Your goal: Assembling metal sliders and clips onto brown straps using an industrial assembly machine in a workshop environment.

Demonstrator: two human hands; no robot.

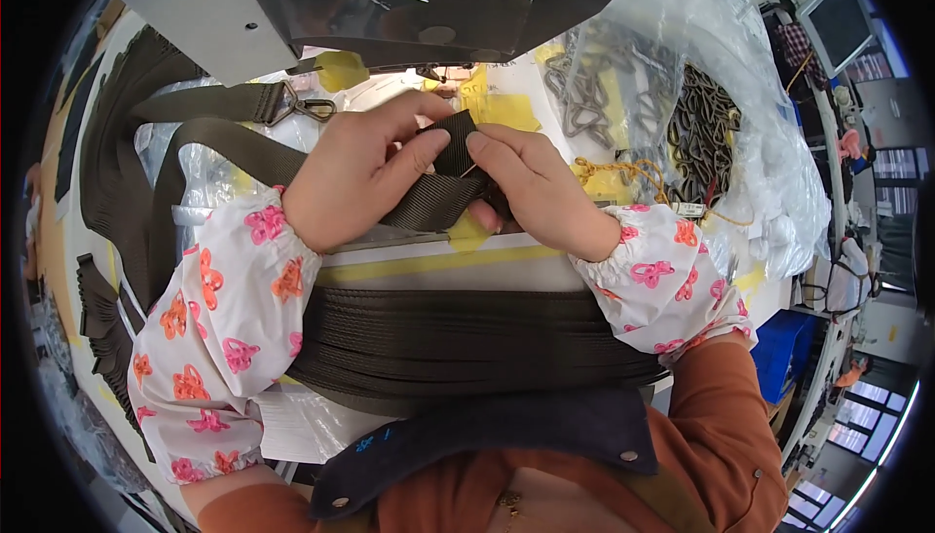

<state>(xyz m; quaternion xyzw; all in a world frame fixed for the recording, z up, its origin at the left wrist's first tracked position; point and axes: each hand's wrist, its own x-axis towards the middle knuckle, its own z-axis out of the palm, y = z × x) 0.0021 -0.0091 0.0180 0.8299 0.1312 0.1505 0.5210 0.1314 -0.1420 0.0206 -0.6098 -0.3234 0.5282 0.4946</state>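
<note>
Webbing strap (430,204) between left hand (365,165) and right hand (542,187), in both hands' pinch.

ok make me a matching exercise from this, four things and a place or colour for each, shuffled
1. folded strap
2. stacked straps
3. sleeve covers
4. metal rings

A. white, with pink and orange shapes
B. upper right, by clear plastic
C. held by the left hand and right hand
D. between the sleeve covers

Pairs: 1-C, 2-D, 3-A, 4-B
</note>
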